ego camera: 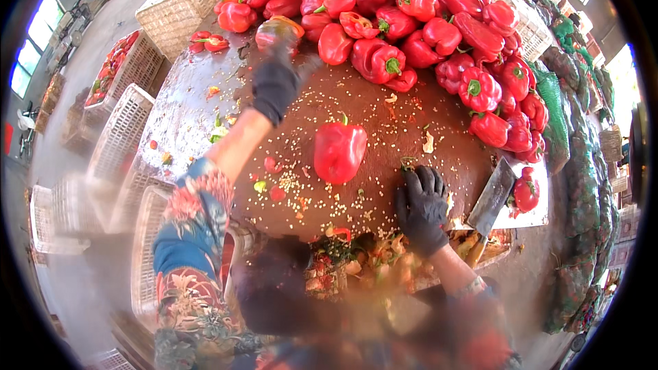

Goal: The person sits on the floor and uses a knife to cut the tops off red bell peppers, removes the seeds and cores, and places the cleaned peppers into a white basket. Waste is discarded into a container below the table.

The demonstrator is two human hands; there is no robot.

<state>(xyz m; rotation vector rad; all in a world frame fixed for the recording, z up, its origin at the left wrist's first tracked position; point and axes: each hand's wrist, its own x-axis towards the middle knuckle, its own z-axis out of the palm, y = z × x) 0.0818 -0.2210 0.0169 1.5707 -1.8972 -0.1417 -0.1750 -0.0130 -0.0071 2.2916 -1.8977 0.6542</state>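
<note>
A whole red bell pepper (340, 153) stands stem up on the brown cutting board (380, 113), between my hands. My left hand (277, 82), in a black glove and blurred, reaches to the far side, thumb apart. Its fingers overlap a red pepper with a green-orange patch (276, 33); whether they grip it is unclear. My right hand (424, 208), also black-gloved, rests on the board near its front right edge. A green stem scrap (407, 163) lies at its fingertips. To its right is a cleaver (492, 198), blade on the board's corner, handle past the edge.
A large heap of red bell peppers (396, 20) covers the far side. Pale seeds and scraps litter the board. One pepper (526, 192) lies beyond the cleaver. Trimmings (380, 259) fill a container below the front edge. White plastic crates (123, 128) stand left; filled net sacks (586, 190) line the right.
</note>
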